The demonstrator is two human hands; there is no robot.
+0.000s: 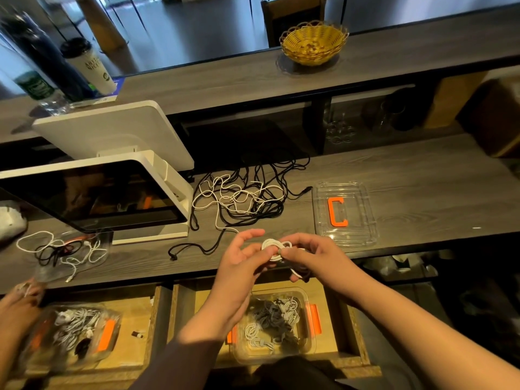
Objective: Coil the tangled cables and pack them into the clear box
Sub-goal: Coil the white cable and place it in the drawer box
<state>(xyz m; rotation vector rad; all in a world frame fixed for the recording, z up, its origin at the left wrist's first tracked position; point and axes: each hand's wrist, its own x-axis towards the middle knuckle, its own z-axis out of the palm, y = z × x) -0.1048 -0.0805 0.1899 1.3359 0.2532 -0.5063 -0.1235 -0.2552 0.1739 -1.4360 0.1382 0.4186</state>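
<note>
A small coil of white cable (274,247) is held above the counter's front edge. My right hand (308,253) pinches it from the right. My left hand (244,258) touches the coil's left side with its thumb, its other fingers spread and relaxed. Behind the hands lies a tangle of black and white cables (242,198) on the grey counter (408,187). Below my hands, in an open drawer, stands a clear box (305,298) with orange latches, holding several coiled grey and white cables. The box's clear lid (344,212), with an orange handle, lies on the counter at the right.
A white point-of-sale screen (95,192) stands at the left. Another person's hand (17,308) at the lower left is by a second clear box (70,333) of cables, with loose cables (62,250) above it. A yellow basket (313,43) sits on the upper shelf.
</note>
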